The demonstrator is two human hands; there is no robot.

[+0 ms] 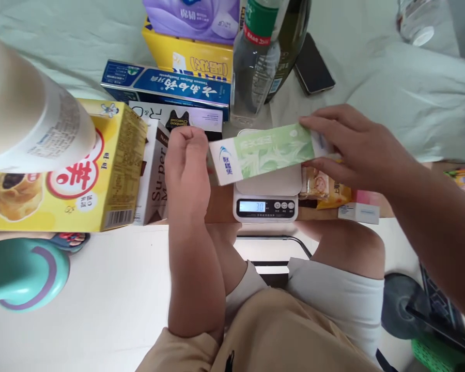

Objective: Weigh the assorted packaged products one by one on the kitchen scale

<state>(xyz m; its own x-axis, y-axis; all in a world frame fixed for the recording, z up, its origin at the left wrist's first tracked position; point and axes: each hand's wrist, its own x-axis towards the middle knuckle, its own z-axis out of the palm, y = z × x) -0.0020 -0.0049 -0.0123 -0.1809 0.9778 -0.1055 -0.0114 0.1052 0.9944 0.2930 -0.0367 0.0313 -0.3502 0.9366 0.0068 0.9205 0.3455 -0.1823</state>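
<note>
- Right hand [356, 150] is clamped on the right end of the green-and-white box [267, 152], thumb below and fingers spread flat along its top edge, holding it level just above the scale [265, 199].
- Left hand [186, 165] is curled into a loose fist just left of the scale, knuckles up, right at the box's white end; whether anything sits inside that fist, I cannot tell.
- The box hangs lengthwise over the scale's platform, and whether it touches the platform is not clear from here; its white end carries a blue logo and characters.
- The scale's lit display reads 30, with small round buttons to the right of the numbers.
- Just right of the scale lies a snack packet [323, 186] in an orange and yellow wrapper, half under the right hand, and beyond it a small white-and-pink box [360, 209].
- Left of the scale stands a white-and-brown carton [155, 175] printed "Su-per", then a big yellow box [70, 181] with a red character and a pastry picture.
- Behind the scale: a clear water bottle [256, 67] with a green label, a blue toothpaste box [166, 88], and a "Bamboo Charcoal" box [178, 119].
- Farther behind the scale, a dark phone [313, 67] lies flat on the pale cloth.
</note>
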